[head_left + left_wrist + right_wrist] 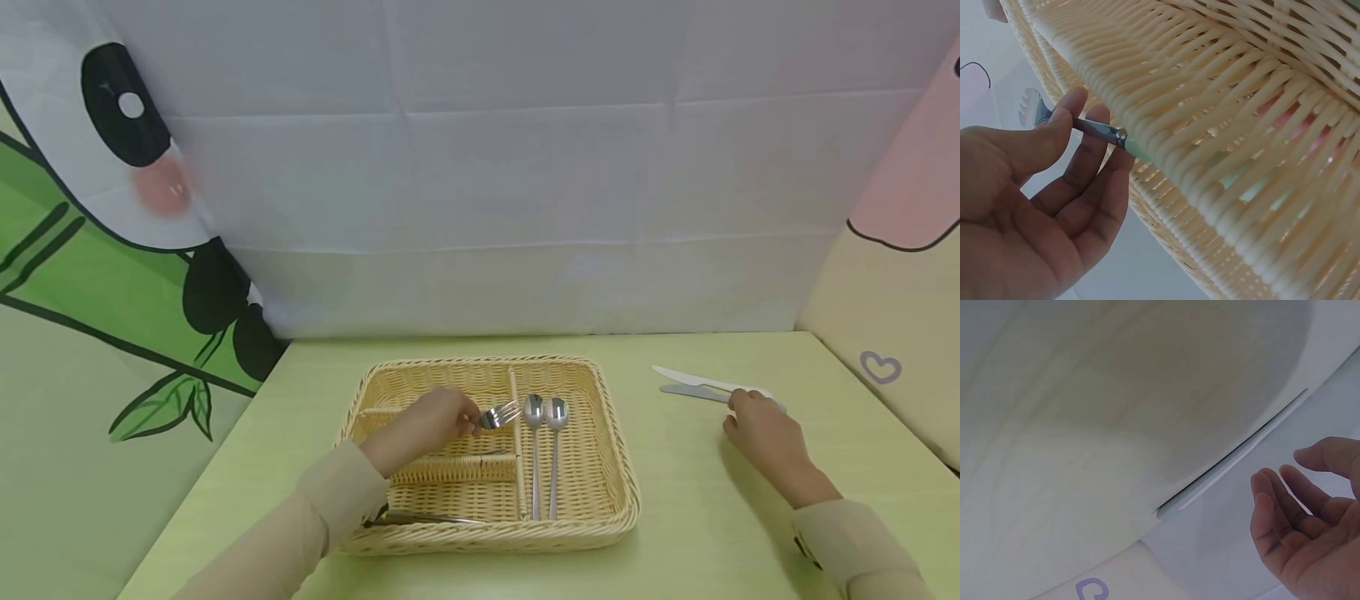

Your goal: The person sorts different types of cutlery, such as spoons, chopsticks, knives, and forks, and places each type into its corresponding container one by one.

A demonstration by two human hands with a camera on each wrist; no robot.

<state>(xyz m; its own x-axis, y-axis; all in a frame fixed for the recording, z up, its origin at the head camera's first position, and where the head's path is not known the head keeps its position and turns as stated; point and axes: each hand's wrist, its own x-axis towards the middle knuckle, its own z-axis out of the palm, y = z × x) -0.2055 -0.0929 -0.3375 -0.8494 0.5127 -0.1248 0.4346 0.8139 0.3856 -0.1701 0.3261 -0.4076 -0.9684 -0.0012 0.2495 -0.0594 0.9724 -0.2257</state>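
My left hand (442,421) is over the wicker basket (633,500), pinching a fork (501,415) near its neck between thumb and fingers. The fork's tines point right in the head view, and the hand hides its handle there. In the left wrist view, the fork's neck (1100,130) meets a pale green handle, partly seen through the weave. My right hand (768,437) hovers at the near end of two table knives, a white one (701,377) and a grey one (693,391). Its fingers are loosely bent with nothing between them in the right wrist view.
Two spoons (533,458) lie side by side in the basket's long right compartment. Dividers (465,468) split its left side into smaller compartments, with thin metal cutlery (427,518) in the front one. A white cloth wall (480,183) stands behind the table (697,492).
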